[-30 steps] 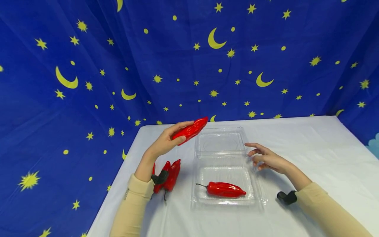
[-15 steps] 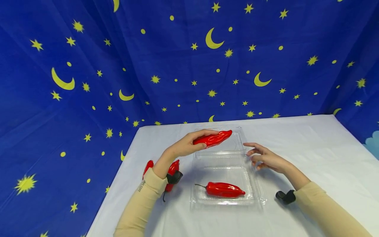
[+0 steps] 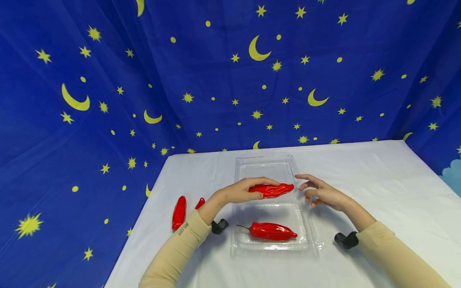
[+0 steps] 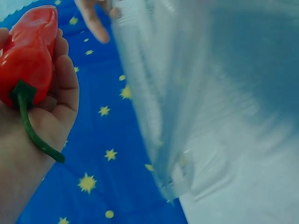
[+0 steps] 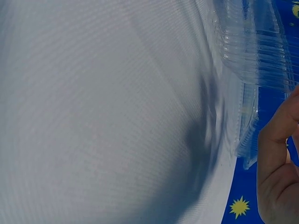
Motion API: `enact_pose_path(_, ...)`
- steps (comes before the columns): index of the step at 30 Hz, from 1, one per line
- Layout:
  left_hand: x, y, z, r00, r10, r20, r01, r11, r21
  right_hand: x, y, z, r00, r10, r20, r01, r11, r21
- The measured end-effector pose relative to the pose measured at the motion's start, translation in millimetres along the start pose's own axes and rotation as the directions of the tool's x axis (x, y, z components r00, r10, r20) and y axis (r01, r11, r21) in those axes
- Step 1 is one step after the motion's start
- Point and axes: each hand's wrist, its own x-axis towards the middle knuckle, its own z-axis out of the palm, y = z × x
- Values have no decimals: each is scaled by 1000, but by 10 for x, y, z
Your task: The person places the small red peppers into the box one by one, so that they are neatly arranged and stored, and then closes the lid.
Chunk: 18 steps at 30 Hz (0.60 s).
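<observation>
My left hand (image 3: 239, 192) grips a red pepper (image 3: 273, 191) above the middle of a clear plastic clamshell container (image 3: 266, 170), which lies unfolded on the table. In the left wrist view the pepper's green stem (image 4: 33, 133) hangs over the palm, with fingers curled round its body. Another red pepper (image 3: 273, 231) lies crosswise in the container's near half, its stem to the left. My right hand (image 3: 324, 194), holding nothing, is at the container's right edge with its fingers loosely bent; whether they touch the plastic I cannot tell.
Left of the container, a red pepper (image 3: 179, 214) lies on the white tablecloth (image 3: 360, 168). Beside it a further red pepper (image 3: 200, 203) is mostly hidden by my left arm. A blue curtain (image 3: 223, 72) with yellow stars and moons stands behind and at the sides.
My left hand has carried its pepper right and down, from left of the container's far half to over its middle. The right hand has stayed in place.
</observation>
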Motion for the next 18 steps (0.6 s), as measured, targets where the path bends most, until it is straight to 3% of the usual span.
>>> enact_pose_path(11, 43, -164, 211, 993, -55, 108, 54, 998, 15, -3, -3, 4, 1000, 2, -7, -2, 1000, -15)
enact_pose_path(18, 26, -201, 322, 986, -77, 149, 83, 996, -32, 2, 9, 0, 1000, 0, -8, 0, 1000, -16)
